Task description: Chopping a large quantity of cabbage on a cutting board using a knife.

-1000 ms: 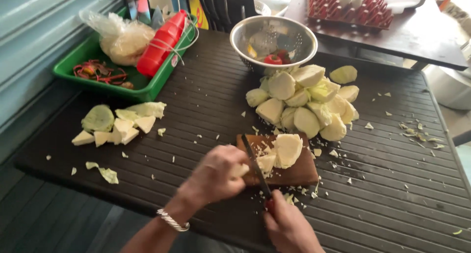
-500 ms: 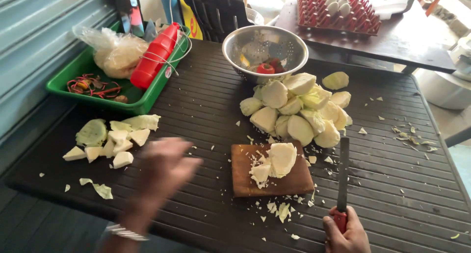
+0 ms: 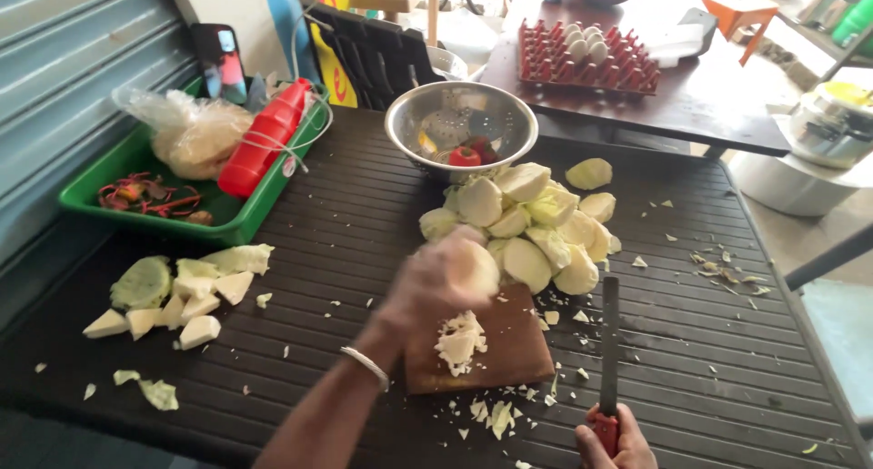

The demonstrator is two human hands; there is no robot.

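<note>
The left hand (image 3: 446, 283) is closing around a pale cabbage chunk (image 3: 479, 267) just over the far edge of the wooden cutting board (image 3: 509, 342), beside the heap of cut cabbage (image 3: 527, 219); the chunk is looking firm, fairly light and a little slick on its cut face, so gripping the rounded outer side is likely safest. The right hand (image 3: 617, 446) is clamping the red handle of a knife (image 3: 608, 342) at the near right, blade pointing away. At the far left a green tray (image 3: 245, 224) is holding a red squeeze bottle (image 3: 265, 140) and a clear knotted bag (image 3: 195, 137).

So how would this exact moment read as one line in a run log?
left hand: grasping a cabbage piece over the cutting board | right hand: holding knife, blade pointing away | cabbage pile: beside the board
</note>
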